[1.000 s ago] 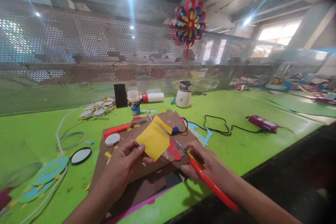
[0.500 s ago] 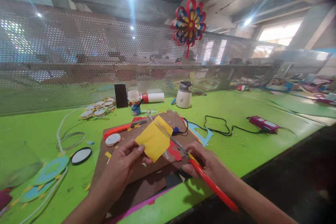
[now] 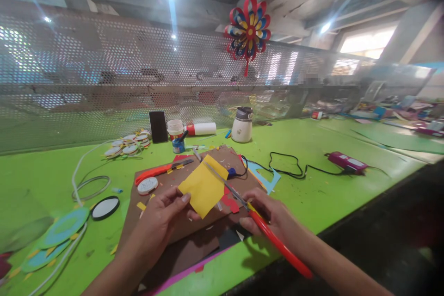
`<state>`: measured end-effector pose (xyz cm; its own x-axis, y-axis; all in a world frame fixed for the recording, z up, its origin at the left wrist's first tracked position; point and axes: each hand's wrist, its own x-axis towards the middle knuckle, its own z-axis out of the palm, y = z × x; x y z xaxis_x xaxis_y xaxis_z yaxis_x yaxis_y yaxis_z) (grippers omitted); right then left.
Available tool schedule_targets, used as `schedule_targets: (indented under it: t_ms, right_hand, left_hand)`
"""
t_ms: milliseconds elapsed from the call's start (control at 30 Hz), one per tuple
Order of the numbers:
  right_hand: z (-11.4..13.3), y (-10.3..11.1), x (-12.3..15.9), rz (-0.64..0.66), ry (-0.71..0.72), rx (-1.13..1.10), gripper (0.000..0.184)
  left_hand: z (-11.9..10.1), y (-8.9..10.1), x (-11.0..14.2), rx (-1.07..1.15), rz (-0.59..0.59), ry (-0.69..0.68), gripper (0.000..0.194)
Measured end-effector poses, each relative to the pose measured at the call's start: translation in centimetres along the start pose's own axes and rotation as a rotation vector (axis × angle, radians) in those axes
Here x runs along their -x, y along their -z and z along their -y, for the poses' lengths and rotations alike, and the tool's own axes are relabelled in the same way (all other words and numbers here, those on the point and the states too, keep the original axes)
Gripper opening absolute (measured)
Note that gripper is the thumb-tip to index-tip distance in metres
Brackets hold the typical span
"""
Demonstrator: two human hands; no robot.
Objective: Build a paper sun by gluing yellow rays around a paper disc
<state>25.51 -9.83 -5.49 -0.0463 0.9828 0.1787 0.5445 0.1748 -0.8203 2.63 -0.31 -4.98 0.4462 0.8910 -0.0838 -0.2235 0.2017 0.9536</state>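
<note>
A sheet of yellow paper (image 3: 203,189) is pinched at its lower left side by my left hand (image 3: 169,215), thumb on top. My right hand (image 3: 268,215) grips red-handled scissors (image 3: 277,243), whose blades lie along the upper right part of the paper. Beneath both hands is a brown board (image 3: 183,226) strewn with paper scraps. A second tool with an orange-red handle (image 3: 154,174) rests on the board's far left, beside a round white disc (image 3: 147,185). Red paper scraps (image 3: 229,202) lie under the blades.
Behind the board stand a dark phone-like panel (image 3: 158,126), a blue jar (image 3: 179,145) and a white bottle (image 3: 242,126). A black cord (image 3: 284,153) runs right to a maroon device (image 3: 347,162). At left are a white cable (image 3: 74,175) and blue-green paper rings (image 3: 64,229).
The whole view has shifted slightly. Both hands keep their holds, and the scissors and yellow paper stay nearly where they were relative to each other.
</note>
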Motion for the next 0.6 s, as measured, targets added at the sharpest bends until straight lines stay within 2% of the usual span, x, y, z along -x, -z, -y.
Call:
schedule_targets:
  t_ms: [167,333,433,600]
  right_hand:
    - [0.2,0.1,-0.2,-0.018,0.021,0.034,0.027]
    - [-0.3,-0.3,-0.5,-0.004,0.01,-0.036,0.029]
    - [-0.6,-0.3,-0.6,-0.035,-0.009,0.025,0.029]
    - [-1.1,-0.5,-1.1,-0.018,-0.02,0.047,0.032]
  left_hand:
    - [0.1,-0.1,0.1,-0.099,-0.02,0.029,0.022]
    - [0.1,-0.3,0.2,-0.049,0.006,0.066,0.025]
    - [0.1,-0.1,-0.1,-0.061,-0.018,0.098,0.026]
    - [0.5,0.3,-0.6,-0.066,-0.067,0.161,0.014]
